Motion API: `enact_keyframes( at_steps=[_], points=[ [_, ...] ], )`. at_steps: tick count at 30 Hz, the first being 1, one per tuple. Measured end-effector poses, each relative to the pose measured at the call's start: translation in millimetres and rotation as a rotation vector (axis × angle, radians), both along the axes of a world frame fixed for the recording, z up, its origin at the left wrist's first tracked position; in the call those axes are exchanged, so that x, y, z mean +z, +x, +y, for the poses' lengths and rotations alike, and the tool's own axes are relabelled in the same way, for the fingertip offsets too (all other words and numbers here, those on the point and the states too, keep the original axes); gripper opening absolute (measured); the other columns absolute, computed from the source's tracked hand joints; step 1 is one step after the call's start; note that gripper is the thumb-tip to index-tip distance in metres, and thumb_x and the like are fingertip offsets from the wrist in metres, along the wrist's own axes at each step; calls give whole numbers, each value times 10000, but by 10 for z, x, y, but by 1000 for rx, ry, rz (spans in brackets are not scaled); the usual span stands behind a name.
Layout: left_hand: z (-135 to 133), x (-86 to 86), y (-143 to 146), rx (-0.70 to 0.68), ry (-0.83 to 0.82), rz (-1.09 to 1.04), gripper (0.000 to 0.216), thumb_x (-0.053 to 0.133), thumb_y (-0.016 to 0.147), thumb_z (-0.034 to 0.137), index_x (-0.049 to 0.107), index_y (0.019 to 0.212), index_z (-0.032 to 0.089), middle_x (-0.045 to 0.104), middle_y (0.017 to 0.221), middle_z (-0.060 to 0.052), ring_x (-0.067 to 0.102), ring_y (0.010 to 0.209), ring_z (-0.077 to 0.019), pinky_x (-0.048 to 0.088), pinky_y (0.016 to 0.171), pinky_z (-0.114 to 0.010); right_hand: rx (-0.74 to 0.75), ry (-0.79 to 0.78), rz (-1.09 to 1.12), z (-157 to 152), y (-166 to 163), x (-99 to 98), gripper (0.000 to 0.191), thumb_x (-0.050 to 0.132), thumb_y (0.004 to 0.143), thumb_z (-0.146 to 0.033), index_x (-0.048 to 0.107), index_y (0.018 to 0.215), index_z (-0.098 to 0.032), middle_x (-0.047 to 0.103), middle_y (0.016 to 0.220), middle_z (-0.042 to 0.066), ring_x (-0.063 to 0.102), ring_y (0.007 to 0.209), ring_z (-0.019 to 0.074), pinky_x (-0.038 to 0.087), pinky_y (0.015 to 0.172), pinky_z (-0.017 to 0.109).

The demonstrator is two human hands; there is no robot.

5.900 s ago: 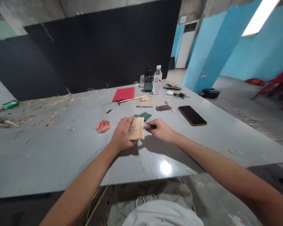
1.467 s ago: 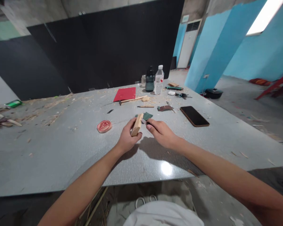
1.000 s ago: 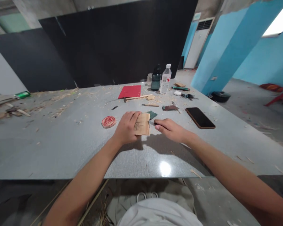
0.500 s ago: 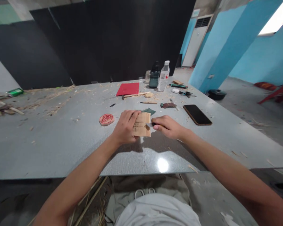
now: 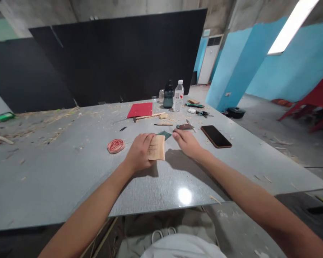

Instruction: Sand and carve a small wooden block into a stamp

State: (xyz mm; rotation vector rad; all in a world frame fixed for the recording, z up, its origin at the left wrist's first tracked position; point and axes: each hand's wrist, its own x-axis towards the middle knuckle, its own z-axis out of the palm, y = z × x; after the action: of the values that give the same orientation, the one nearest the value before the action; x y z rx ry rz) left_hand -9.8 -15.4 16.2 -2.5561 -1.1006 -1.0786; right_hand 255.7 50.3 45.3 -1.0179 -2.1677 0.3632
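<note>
My left hand (image 5: 140, 152) is closed around a pale wooden block (image 5: 156, 147) with dark carved marks on its face, held above the table. To its right, apart from the block, my right hand (image 5: 187, 141) is closed on a carving knife (image 5: 174, 132). Only a small dark bit of the knife shows at the fingertips; its blade cannot be made out. Behind the block lies a dark green scrap (image 5: 164, 134). A round wooden piece with a red design (image 5: 115, 146) rests on the table left of my left hand.
On the grey table (image 5: 78, 172) lie a phone (image 5: 215, 136), a red sheet (image 5: 140, 110), a hammer (image 5: 148, 116), a slim tool (image 5: 163, 124) and scattered shavings. A clear water bottle (image 5: 178, 96) and a dark bottle (image 5: 168, 95) stand at the back. Keys (image 5: 203, 113) lie near the right edge.
The knife blade was against the block's right edge; my right hand has drawn away from it, leaving a gap. The block is tilted differently in my left hand. The camera view has shifted.
</note>
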Motion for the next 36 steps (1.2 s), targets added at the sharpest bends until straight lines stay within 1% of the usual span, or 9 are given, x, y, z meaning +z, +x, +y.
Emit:
enact_keyframes(
  at_steps=[4,8,17,22,25,27,29,31,36],
  points=[
    [34,-1,-238,88,-24,-30,868,758,713,310,432,1504,168,604,1336,-190,577,1185,-383,502,1037,-560,263,-13,-41,-281,-241,-44,576,276,1119,-693,463,829,-232,500,688,2,449,621,173,261,645,328],
    [3,58,-259,62,20,9,881,740,710,282,418,1523,172,602,1370,-196,580,1201,-396,487,1056,-579,422,-53,-79,-390,-252,-45,593,259,1111,-731,418,817,-241,425,670,-24,426,608,165,259,644,323],
    [-74,135,-207,-16,76,24,929,770,726,345,387,1558,192,618,1360,-196,605,1159,-394,516,999,-573,529,-57,-86,-441,-258,-56,572,246,1122,-710,394,824,-245,378,677,-40,397,602,159,247,638,320],
    [-134,138,-165,-51,128,-54,868,745,768,364,413,1545,168,617,1321,-195,603,1132,-371,530,969,-544,559,53,-96,-457,-277,8,585,239,1113,-725,415,828,-245,446,706,-8,440,639,177,269,641,327],
    [-169,111,-113,-43,148,-124,836,737,800,415,426,1533,160,612,1278,-189,596,1110,-361,537,954,-538,452,93,-118,-297,-244,43,612,236,1100,-735,465,822,-240,507,716,25,469,671,198,286,655,340],
    [-214,95,-31,-139,120,-89,867,743,794,455,411,1539,163,617,1252,-182,603,1090,-354,548,932,-524,213,43,-80,-82,-117,68,644,219,1085,-748,484,791,-240,531,693,41,476,666,209,298,660,348],
    [-261,86,78,-295,64,12,916,752,768,491,394,1547,167,627,1243,-178,617,1081,-355,559,918,-514,-161,-35,53,149,91,90,669,195,1068,-764,466,740,-248,537,661,56,484,649,218,311,652,353],
    [-279,84,168,-342,46,37,927,739,760,481,380,1552,162,625,1267,-192,622,1109,-372,561,937,-533,-315,12,129,299,290,93,665,219,1061,-767,499,762,-243,575,687,73,522,695,236,340,673,359],
    [-173,72,77,-225,36,-92,927,711,723,310,363,1574,197,596,1345,-191,603,1167,-377,548,991,-572,-85,39,63,92,211,14,691,244,1039,-832,482,761,-246,545,681,40,489,648,207,311,645,341]
  ],
)
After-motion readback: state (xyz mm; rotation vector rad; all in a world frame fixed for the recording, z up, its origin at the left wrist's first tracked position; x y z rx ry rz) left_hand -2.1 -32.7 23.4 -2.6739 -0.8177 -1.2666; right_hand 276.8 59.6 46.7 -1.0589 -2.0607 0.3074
